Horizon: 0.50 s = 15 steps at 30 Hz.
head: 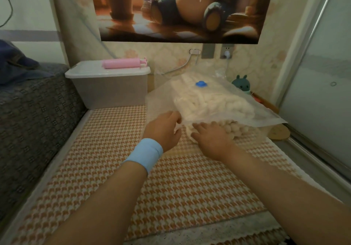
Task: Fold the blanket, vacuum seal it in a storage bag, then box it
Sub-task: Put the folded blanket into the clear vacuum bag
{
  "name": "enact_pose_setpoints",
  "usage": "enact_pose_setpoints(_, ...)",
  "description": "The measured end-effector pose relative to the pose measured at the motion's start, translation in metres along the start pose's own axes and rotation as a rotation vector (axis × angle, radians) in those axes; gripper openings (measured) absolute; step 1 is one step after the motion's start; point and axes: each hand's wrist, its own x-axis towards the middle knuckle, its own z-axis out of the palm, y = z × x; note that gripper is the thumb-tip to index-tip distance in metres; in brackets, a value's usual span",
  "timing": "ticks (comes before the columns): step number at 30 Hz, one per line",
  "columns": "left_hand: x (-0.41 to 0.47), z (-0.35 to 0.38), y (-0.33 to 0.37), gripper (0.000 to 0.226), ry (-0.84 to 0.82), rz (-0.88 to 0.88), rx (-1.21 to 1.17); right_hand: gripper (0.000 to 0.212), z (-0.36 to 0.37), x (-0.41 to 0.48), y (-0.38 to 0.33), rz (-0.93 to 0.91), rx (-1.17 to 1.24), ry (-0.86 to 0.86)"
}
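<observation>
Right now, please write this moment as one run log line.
step: bagging; blanket: mostly inside storage bag; left hand: holds bag mouth; right hand: presses blanket; box: lidded, pump on top

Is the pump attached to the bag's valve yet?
No, the pink pump lies on the box lid, away from the blue valve.

an orange-and-white houndstooth woven mat [190, 187] lies beside a grey patterned fabric sofa [38, 121] bearing a dark blue cloth [15, 64]. a cartoon poster [178, 9] hangs above grey wall sockets [227, 51]. a teal rabbit-shaped figure [242, 84] stands near a frosted sliding door [319, 93].
</observation>
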Motion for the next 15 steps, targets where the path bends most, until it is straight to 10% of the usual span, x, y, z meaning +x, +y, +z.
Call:
enact_pose_setpoints(5, 0.018, 0.020, 0.003, 0.072, -0.134, -0.103, -0.096, 0.031, -0.033, -0.016, 0.006, 0.024, 0.040, 0.581)
enact_pose_setpoints(8, 0.026, 0.038, -0.004, 0.052, -0.349, -0.163, -0.106, 0.060, -0.032, -0.019, 0.026, 0.258, 0.074, 0.362)
enact_pose_setpoints(15, 0.013, 0.063, -0.004, 0.049, -0.659, -0.033, 0.082, 0.045, 0.026, -0.034, 0.049, 0.188, 0.262, -0.070)
